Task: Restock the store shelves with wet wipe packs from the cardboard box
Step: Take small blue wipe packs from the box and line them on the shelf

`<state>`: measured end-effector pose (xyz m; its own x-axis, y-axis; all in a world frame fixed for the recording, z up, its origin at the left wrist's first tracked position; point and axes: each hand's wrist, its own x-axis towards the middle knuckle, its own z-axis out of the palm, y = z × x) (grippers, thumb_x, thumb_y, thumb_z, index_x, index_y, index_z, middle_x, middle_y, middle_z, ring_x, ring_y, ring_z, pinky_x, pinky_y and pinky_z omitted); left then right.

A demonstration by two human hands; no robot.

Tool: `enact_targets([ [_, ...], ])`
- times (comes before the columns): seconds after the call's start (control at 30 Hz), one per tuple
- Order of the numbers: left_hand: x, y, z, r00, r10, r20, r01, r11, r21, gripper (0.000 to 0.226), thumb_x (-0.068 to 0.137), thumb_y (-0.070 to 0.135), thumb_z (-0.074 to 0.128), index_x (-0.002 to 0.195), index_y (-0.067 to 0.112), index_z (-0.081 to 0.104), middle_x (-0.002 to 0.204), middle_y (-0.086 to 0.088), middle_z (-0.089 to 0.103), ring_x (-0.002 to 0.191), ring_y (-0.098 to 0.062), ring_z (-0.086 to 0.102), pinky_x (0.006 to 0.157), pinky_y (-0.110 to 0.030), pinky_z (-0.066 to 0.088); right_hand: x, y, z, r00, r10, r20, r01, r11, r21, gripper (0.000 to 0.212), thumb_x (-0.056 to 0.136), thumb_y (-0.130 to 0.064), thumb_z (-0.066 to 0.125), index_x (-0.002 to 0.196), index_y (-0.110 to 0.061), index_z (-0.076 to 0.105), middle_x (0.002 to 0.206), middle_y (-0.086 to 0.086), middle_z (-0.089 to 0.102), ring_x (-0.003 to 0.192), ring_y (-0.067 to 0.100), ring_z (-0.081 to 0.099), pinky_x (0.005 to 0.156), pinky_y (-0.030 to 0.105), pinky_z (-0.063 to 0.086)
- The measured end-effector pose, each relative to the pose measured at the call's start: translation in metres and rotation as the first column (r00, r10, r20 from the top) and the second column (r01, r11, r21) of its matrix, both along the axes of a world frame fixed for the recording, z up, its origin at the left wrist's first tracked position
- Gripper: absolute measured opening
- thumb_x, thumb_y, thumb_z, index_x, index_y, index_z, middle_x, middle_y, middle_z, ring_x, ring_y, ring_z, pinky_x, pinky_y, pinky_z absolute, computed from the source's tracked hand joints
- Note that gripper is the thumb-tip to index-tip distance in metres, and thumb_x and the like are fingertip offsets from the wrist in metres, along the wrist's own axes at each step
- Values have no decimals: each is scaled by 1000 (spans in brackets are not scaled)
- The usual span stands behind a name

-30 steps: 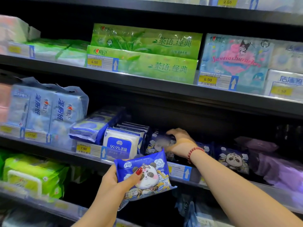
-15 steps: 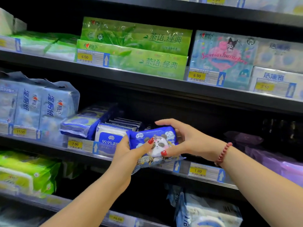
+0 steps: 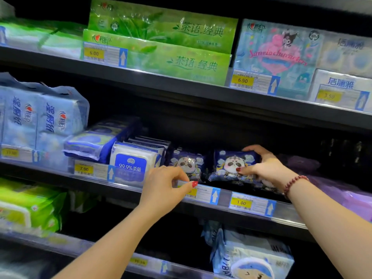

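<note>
One panda wet wipe pack [image 3: 229, 165] stands on the middle shelf [image 3: 285, 217], gripped at its end by the right hand [image 3: 265, 170]; the left hand [image 3: 165, 186] hovers loosely curled, empty. Soft, light, slick film, I judge: pinch across its short edges.

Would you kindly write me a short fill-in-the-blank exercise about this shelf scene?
1. The beaded bracelet sits on the ____ wrist.
2. The right hand grips a wipe pack printed with a ____.
3. The yellow price tag below that pack reads ____.
4. The left hand holds ____.
Missing words: right; panda; 1.00; nothing.
</note>
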<state>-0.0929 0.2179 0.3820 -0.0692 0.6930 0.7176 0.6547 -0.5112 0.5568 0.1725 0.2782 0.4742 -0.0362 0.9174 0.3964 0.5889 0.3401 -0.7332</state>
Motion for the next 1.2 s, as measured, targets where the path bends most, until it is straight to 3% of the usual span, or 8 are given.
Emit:
enact_targets([
  [0.2,1,11,-8,1000,16,6,-16,996,89,28,73,61,68,67,34,62,62,12,57,67,-6,52,69,-36,49,9,19,-18,999,-7,41,11,995,-95,55,70,-5,82,109,-33,56,107,9,63,81,22,62,51,28,49],
  [0.3,2,12,-11,1000,24,13,-25,992,121,37,69,72,53,65,35,59,61,13,56,67,-5,52,69,-33,47,7,28,-24,987,33,155,-11,990,-138,59,72,-7,81,115,-34,54,111,7,62,94,23,64,69,38,59],
  [0.4,3,13,-13,999,41,5,-41,988,148,39,70,72,49,67,35,59,62,15,55,68,-3,51,72,-29,43,7,38,-26,954,-34,298,64,994,-90,64,71,-18,82,122,-40,50,121,3,59,103,23,61,82,40,58],
  [0.67,2,15,-13,999,43,-2,-42,992,117,44,68,75,51,73,33,63,68,20,59,72,-3,53,73,-28,46,5,38,-27,941,-74,330,122,984,-127,67,78,-22,77,134,-37,42,132,4,47,105,26,57,70,36,60],
  [0.83,0,9,-10,999,25,-20,-23,997,69,27,74,61,65,76,34,65,73,20,62,77,-4,54,77,-32,48,10,29,-21,902,-185,391,201,980,1,67,78,-36,75,138,-31,44,112,3,52,92,22,54,70,29,51],
  [0.97,-1,0,-6,996,5,-89,0,998,60,11,80,46,69,83,38,63,81,25,60,85,-2,55,85,-38,49,17,14,-18,879,-235,415,218,972,90,67,79,-40,73,137,-28,43,129,14,51,112,30,56,91,37,51],
  [1.07,4,-13,-4,989,30,-147,-11,991,133,18,82,37,69,99,30,65,95,23,57,98,-5,54,94,-34,42,20,-3,-14,905,-229,359,185,971,153,62,77,-38,73,132,-26,47,124,14,51,106,31,60,88,45,53],
  [1.2,21,-38,-6,964,23,-265,33,978,204,30,81,38,58,107,23,64,108,10,63,107,-11,51,90,-33,45,16,-39,-15,871,-253,422,92,926,365,56,80,-37,70,130,-23,50,122,9,53,115,26,53,97,42,46],
])
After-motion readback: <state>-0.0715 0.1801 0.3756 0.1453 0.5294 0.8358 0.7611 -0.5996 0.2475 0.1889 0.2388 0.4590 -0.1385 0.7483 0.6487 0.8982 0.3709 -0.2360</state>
